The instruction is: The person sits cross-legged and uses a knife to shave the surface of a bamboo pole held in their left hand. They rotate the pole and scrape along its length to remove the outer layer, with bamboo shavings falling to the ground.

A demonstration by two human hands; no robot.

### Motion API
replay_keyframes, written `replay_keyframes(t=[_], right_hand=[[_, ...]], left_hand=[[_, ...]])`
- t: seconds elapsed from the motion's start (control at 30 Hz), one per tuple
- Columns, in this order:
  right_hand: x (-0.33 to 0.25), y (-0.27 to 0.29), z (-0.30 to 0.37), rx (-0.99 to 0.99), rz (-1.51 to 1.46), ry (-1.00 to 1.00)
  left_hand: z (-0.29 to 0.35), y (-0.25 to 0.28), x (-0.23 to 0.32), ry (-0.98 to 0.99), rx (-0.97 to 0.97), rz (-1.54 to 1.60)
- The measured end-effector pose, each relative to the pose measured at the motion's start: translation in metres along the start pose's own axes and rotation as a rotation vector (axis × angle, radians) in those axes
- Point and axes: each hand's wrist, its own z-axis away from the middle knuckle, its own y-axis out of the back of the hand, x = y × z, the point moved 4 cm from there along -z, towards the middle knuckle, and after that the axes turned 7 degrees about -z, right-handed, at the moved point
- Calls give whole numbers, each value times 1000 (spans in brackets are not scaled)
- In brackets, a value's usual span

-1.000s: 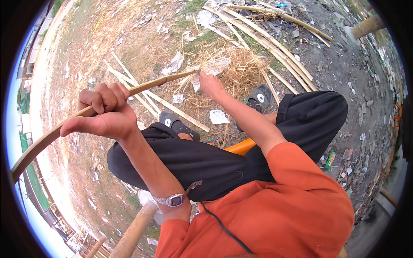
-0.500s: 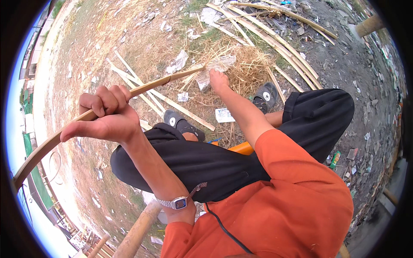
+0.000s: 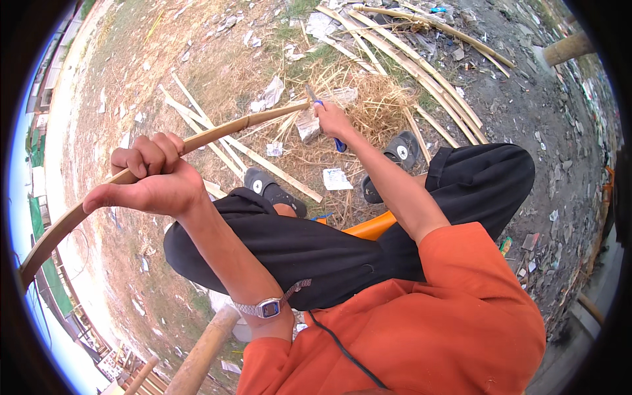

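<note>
A long bamboo strip (image 3: pixel 220 130) runs from the far left edge up toward the middle, with a node partway along. My left hand (image 3: pixel 158 176) is closed around it, thumb stretched along its lower side. The strip's far end lies over a worn wooden block (image 3: pixel 308 126) on the ground. Beside that end, my right hand (image 3: pixel 334 122) grips a knife with a blue handle (image 3: pixel 340 145). Its narrow blade (image 3: pixel 310 93) points up and away, close to the strip's tip. I cannot tell whether blade and strip touch.
A heap of straw-coloured shavings (image 3: pixel 382 99) surrounds the block. Split bamboo strips (image 3: pixel 280 172) lie by my left shoe (image 3: pixel 273 191), and longer ones (image 3: pixel 421 66) at the far right. My right shoe (image 3: pixel 403 151) is near the shavings. A bamboo pole (image 3: pixel 204 352) stands at lower left.
My right hand has drawn back slightly and turned, bringing the blue-handled knife into sight. The bamboo strip and my left hand have shifted a little to the left.
</note>
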Motion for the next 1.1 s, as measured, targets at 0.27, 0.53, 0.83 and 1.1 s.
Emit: replay_keyframes(t=[0.27, 0.53, 0.83, 1.1], right_hand=[[-95, -52, 108, 75, 392, 255], [-69, -50, 81, 129, 565, 380], [18, -13, 44, 43, 779, 19], [8, -11, 82, 266, 471, 104]], left_hand=[[15, -10, 6, -18, 58, -8], [12, 0, 5, -33, 66, 3], [8, -4, 4, 14, 71, 29], [11, -1, 2, 16, -16, 32]])
